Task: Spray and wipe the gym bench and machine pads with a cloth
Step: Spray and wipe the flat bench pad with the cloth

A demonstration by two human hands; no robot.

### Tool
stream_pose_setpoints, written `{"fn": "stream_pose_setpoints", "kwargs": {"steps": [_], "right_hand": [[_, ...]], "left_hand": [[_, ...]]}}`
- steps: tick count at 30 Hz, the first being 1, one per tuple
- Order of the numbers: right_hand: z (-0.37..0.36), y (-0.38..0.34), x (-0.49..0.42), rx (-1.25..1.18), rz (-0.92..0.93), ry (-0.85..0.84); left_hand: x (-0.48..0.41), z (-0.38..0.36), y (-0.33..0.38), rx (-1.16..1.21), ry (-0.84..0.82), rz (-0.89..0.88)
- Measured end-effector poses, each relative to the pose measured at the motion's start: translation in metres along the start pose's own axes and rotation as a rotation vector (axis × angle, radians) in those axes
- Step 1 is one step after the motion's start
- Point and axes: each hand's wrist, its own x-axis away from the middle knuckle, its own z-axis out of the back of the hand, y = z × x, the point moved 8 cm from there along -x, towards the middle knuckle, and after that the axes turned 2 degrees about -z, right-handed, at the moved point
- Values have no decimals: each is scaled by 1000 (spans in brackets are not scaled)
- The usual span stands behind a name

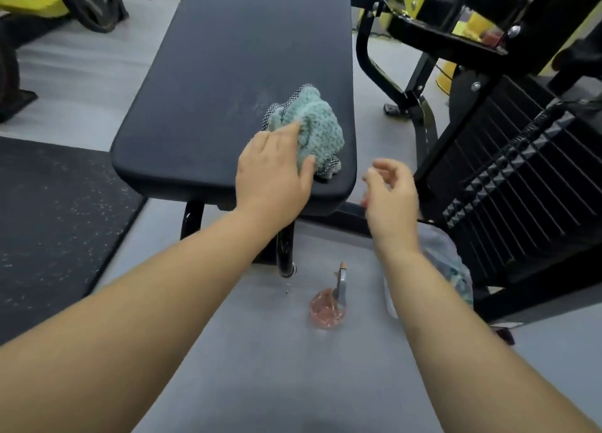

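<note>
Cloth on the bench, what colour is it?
The cloth is pale mint green with a black-and-white checked edge; the head view shows it.

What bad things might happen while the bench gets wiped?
The spray bottle sits on the floor just below the arms, so a step might knock it over and spill it. The left hand holds the cloth bunched up near the bench corner, so a wipe might slip off the edge. The pale smear beside the cloth might get missed.

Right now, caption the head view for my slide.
Left hand holds a teal cloth on the black bench; right hand hovers empty; spray bottle on the floor.
</note>
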Motion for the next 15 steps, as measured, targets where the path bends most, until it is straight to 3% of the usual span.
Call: {"fn": "stream_pose_setpoints", "kwargs": {"steps": [3, 6, 8, 11, 15], "right_hand": [[13, 100, 29, 55, -315, 139], [13, 187, 61, 457, -655, -35], [7, 222, 76, 524, -780, -169], [-13, 242, 82, 439, -796, -282], [-17, 240, 64, 658, -633, -292]], "left_hand": [[9, -5, 0, 64, 85, 14], [12, -11, 1, 25, 88, -7], [12, -11, 0, 28, 124, -21], [14, -11, 0, -23, 182, -58], [15, -12, 1, -23, 209, -77]]}}
